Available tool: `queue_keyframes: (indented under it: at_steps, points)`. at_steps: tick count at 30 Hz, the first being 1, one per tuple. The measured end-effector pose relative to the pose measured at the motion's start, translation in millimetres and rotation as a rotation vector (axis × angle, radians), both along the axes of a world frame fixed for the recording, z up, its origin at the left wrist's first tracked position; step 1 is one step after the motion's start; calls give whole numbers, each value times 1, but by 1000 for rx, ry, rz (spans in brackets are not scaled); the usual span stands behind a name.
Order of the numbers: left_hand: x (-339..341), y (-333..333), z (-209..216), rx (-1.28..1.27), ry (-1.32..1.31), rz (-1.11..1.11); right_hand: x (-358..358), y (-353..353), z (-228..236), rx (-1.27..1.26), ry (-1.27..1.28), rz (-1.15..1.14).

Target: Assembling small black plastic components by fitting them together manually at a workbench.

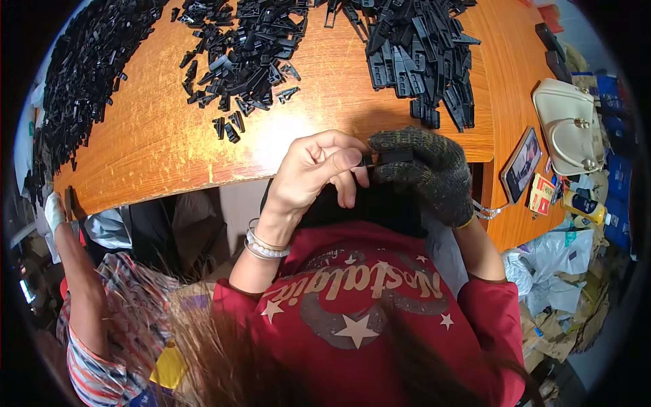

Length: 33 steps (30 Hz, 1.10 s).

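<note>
My bare left hand [305,173], with bracelets at the wrist, pinches a small black plastic piece [367,161] between thumb and forefinger. Facing it, my right hand [441,173] wears a dark knitted glove and grips a longer black plastic part [396,157]. The two pieces meet or nearly meet just off the table's front edge; whether they are joined I cannot tell. Beyond my hands lies a pile of long flat black plastic parts [417,57]. Farther left is a heap of small black plastic clips [251,57].
A large mound of black pieces [88,74] covers the wooden table's [156,129] left end. At the right are a propped phone [522,165], a cream handbag [568,125] and a yellow bottle [586,207]. Another person's arm [85,292] reaches in at the left.
</note>
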<state>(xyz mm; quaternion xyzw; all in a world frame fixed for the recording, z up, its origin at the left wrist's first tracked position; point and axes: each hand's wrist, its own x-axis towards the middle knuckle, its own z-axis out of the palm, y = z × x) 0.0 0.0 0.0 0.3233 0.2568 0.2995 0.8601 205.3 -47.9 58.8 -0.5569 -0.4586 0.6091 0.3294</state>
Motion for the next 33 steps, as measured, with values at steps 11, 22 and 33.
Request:
queue_keyframes:
  at_steps: [11,22,33]
  points:
    - [32,-4,17,210,243,-100,22,-25,3,349,-302,-23]
    - [62,112,31,1246,726,272,148,-231,100,-908,-1358,65]
    - [133,139,-24,1853,799,195,60,-40,19,221,-1139,243]
